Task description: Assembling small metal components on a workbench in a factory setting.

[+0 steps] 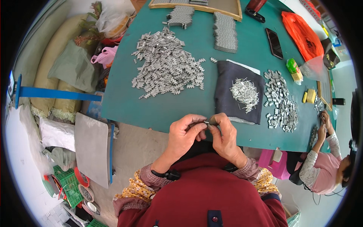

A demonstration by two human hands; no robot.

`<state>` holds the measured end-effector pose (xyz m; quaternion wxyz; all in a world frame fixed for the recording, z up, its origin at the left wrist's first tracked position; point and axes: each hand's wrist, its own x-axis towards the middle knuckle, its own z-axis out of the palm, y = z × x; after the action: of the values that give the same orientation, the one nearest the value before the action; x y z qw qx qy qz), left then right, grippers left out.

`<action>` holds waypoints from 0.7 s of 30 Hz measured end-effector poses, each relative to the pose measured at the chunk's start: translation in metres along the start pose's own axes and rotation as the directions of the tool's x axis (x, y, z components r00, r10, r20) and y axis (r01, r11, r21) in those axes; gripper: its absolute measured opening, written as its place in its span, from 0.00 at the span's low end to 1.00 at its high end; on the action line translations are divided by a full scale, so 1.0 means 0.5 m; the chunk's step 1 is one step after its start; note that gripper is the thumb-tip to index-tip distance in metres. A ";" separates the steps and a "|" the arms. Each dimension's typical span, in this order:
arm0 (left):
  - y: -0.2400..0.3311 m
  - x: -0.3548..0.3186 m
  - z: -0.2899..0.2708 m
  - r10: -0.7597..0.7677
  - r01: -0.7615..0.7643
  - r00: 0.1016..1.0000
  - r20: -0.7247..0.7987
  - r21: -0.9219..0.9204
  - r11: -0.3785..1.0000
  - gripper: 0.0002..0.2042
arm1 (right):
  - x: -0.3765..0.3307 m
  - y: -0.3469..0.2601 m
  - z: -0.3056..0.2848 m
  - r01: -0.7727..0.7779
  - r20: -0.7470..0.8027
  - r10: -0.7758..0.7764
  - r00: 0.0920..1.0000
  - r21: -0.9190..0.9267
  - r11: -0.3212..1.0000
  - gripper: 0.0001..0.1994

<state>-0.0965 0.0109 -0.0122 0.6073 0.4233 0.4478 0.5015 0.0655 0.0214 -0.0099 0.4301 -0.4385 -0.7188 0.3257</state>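
Note:
At the table's near edge, my left hand point(184, 133) and my right hand point(226, 135) meet with fingertips pinched. Between them shows a small grey metal piece point(206, 122), mostly covered by the fingers, so its exact shape is hidden. Just beyond my right hand lies a folded dark cloth point(224, 90) bearing a heap of thin silvery pins point(245, 94). Farther off to the left spreads a big pile of small toothed grey metal pieces point(168, 64). A looser pile of similar pieces point(280, 100) is right of the cloth.
The green table point(124, 90) also carries stacked rows of grey pieces point(225, 32), a wooden-framed tray point(236, 7), a phone point(274, 42) and an orange plastic bag point(300, 34). Another person point(325, 166) works at the right side. Sacks point(56, 56) stand left.

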 end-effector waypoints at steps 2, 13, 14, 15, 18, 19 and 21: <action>-0.001 0.006 0.008 0.013 -0.013 1.000 0.017 0.001 1.000 0.03 | -0.006 0.003 -0.007 0.030 -0.030 -0.031 0.999 -0.034 0.999 0.09; -0.027 0.036 0.029 -0.062 0.058 0.992 0.107 0.035 0.998 0.05 | 0.004 0.031 -0.133 -0.147 -0.155 0.106 0.982 -0.284 0.948 0.09; -0.029 0.038 0.029 -0.064 0.060 0.992 0.112 0.032 0.998 0.05 | 0.009 0.045 -0.151 -0.177 -0.170 0.130 0.977 -0.306 0.936 0.10; -0.031 0.040 0.028 -0.057 0.052 0.989 0.134 0.033 0.998 0.05 | 0.013 0.058 -0.170 -0.181 -0.172 0.133 0.976 -0.308 0.934 0.10; -0.035 0.043 0.027 -0.060 0.054 0.986 0.157 0.043 0.998 0.05 | 0.031 0.081 -0.201 0.075 0.038 -0.064 0.997 -0.545 0.835 0.11; -0.036 0.044 0.028 -0.067 0.060 0.985 0.161 0.048 0.997 0.04 | 0.041 0.081 -0.207 0.117 0.117 -0.062 0.991 -0.562 0.819 0.11; -0.038 0.045 0.028 -0.074 0.066 0.984 0.162 0.055 0.996 0.04 | 0.054 0.091 -0.212 0.162 0.196 -0.057 0.979 -0.573 0.804 0.12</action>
<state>-0.0763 0.0296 -0.0300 0.6488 0.4620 0.4230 0.4321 0.1706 0.0739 0.0051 0.2295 -0.4780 -0.8420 0.0992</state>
